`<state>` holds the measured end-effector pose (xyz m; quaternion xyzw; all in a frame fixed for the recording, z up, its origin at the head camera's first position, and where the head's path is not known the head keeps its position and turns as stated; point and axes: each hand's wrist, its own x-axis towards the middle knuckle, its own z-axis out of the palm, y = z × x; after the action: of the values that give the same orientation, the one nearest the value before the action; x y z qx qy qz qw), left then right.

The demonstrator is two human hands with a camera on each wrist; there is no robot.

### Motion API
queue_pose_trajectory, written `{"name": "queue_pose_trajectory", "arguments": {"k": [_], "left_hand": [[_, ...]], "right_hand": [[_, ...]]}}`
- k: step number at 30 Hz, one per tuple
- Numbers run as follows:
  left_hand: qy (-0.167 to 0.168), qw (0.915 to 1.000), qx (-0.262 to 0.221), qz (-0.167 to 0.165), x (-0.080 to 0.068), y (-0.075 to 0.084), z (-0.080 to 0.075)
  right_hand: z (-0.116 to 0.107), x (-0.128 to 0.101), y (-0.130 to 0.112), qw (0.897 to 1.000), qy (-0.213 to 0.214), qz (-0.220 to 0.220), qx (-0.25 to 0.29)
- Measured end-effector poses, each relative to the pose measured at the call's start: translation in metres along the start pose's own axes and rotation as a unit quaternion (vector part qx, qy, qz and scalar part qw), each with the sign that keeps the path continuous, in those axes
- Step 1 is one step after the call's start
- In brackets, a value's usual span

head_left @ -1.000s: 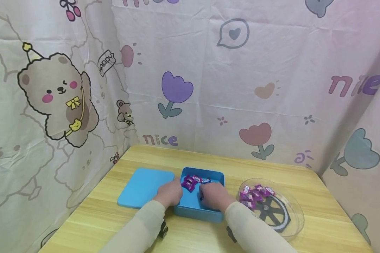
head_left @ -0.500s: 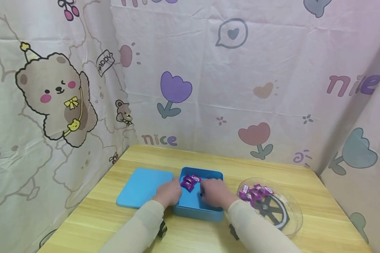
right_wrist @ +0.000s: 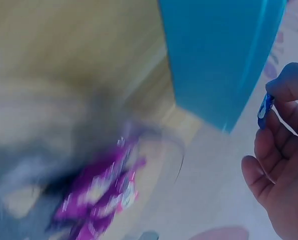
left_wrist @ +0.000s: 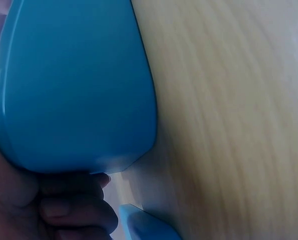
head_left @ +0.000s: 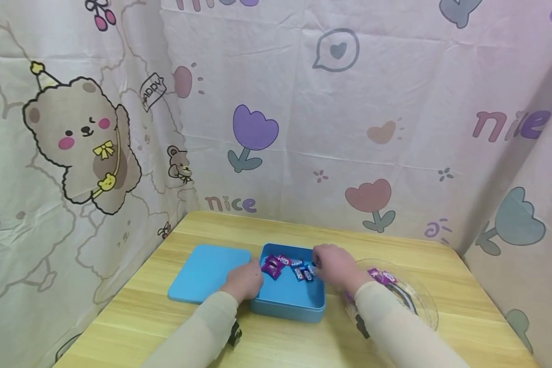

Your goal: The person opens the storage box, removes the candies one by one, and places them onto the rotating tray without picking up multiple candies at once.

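A blue plastic box stands uncovered at the middle of the table. My left hand grips its left wall; in the left wrist view the fingers curl against the box's end. Inside lie purple-wrapped candies at the back left and several small blue-wrapped candies toward the back right. Over the box's right wall, my right hand pinches a blue-wrapped candy between thumb and fingers. Purple candies sit in a clear round tray, partly hidden by my right forearm.
A flat blue lid lies left of the box on the wooden table. A printed cloth hangs behind the table and along both sides.
My right hand has risen from inside the box and moved right to its right wall, carrying the blue candy. More blue candies now show in the box. My left hand stays put.
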<state>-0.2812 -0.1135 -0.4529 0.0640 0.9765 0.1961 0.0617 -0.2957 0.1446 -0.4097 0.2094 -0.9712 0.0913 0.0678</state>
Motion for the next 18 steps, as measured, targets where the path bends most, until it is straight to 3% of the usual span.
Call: {"name": "queue_pose_trajectory", "arguments": {"k": [9, 18], "left_hand": [[-0.003, 1.0, 0.002, -0.002, 0.0, 0.001, -0.002], [-0.004, 0.9999, -0.005, -0.01, -0.001, 0.001, -0.001]], "right_hand": [[-0.018, -0.016, 0.043, 0.998, -0.016, 0.057, -0.004], [-0.021, -0.046, 0.097, 0.995, -0.036, 0.092, -0.033]]}}
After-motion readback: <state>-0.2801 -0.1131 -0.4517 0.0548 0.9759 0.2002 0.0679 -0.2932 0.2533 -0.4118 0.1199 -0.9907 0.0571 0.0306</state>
